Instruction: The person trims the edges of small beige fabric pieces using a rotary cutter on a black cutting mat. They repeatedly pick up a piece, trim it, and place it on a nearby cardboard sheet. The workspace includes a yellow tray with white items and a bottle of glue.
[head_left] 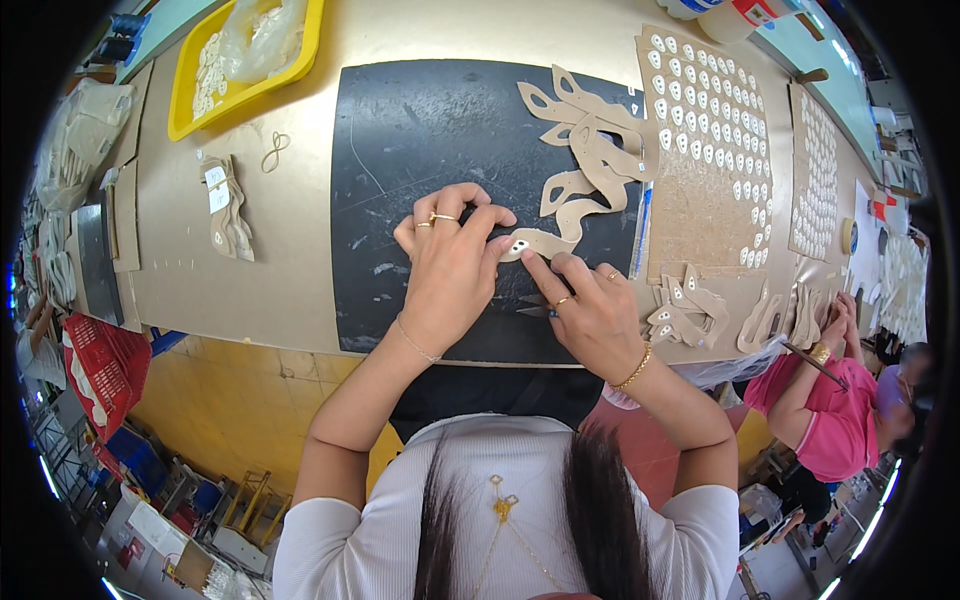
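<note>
A curved beige strap piece (553,243) lies on the black mat (400,130), with a small white oval patch (517,247) with dark holes at its near end. My left hand (450,260) pinches that end, thumb beside the patch. The index fingertip of my right hand (598,310) presses at the patch's right edge, its other fingers curled. Two pointed metal blades, seemingly small scissors (530,311), stick out from under my right hand; their handles are hidden. Beyond my hands, several more beige strap pieces (600,140) with cut-out ends lie in an overlapping heap.
Cardboard (690,200) at right carries rows of white oval patches; a second such board (815,170) lies farther right. Finished-looking straps (690,310) are piled near the right edge. A yellow tray (180,110) and a strap bundle (228,210) are at left. Another person (820,400) is at right.
</note>
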